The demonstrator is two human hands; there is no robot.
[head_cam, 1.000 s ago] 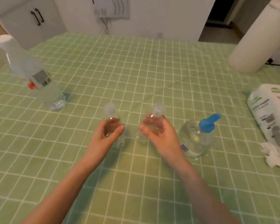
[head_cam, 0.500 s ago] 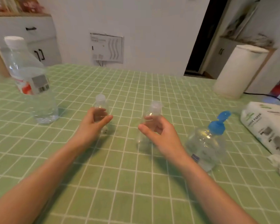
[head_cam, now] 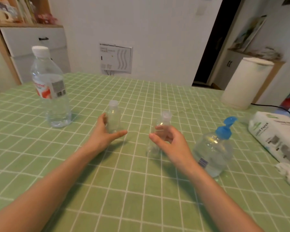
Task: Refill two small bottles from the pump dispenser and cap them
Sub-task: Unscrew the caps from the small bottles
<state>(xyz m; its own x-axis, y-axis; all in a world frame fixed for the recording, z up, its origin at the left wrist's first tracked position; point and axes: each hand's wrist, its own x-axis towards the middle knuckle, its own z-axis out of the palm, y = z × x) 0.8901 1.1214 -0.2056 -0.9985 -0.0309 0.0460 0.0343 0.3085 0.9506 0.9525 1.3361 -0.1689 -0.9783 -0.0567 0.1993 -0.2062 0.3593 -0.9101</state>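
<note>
Apparently finished: left small bottle (head_cam: pixel 113 117) stands capped on the tabletop (head_cam: pixel 141 190), left hand (head_cam: pixel 104 134) grip open beside it; right hand (head_cam: pixel 172 144) grip curls round right small bottle (head_cam: pixel 163 122), steadying it upright.

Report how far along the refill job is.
Done: left bottle and right bottle both stand capped. In hand: left hand lies open beside its bottle; right hand curls round the other. Left: seemingly just letting go; fill levels cannot be read.
</note>
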